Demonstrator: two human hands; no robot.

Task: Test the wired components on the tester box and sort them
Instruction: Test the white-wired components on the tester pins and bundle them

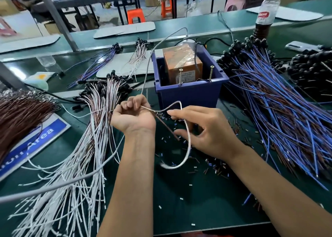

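1. Left hand (133, 116), centre of frame, is palm-up with its fingers (138, 103) curled tight around one end of a white-and-brown wired component (186, 139).
2. Right hand (208, 129), just right of it: thumb and forefinger are spread along the same component's leads, apparently pinching the brown lead at the thumb tip. The white lead loops down below the hand and blurs at the bottom.
3. The component is held in the air in front of the tester box (183, 64), an orange block in a blue bin (190, 93), centre-top. It touches neither screw contact (180, 77) yet. I judge the test isn't done.
4. Sorted and unsorted stock: white-lead pile (86, 147) at left, blue-lead pile (280, 111) at right, brown bundle (19, 114) at far left.
5. Risks:
   - The slack white loop could snag the insulation offcuts (213, 165) on the tabletop (188, 200) or the white pile, dragging neighbours along.
   - The grey cable (149, 69) crosses right by the left hand and is easy to hook, which could pull the tester.
   - Bare ends landing on the wrong screw, or both on one, would give a false reading.
   - The piles sit close to the hands, so a mis-sort is likely if the drop is careless.
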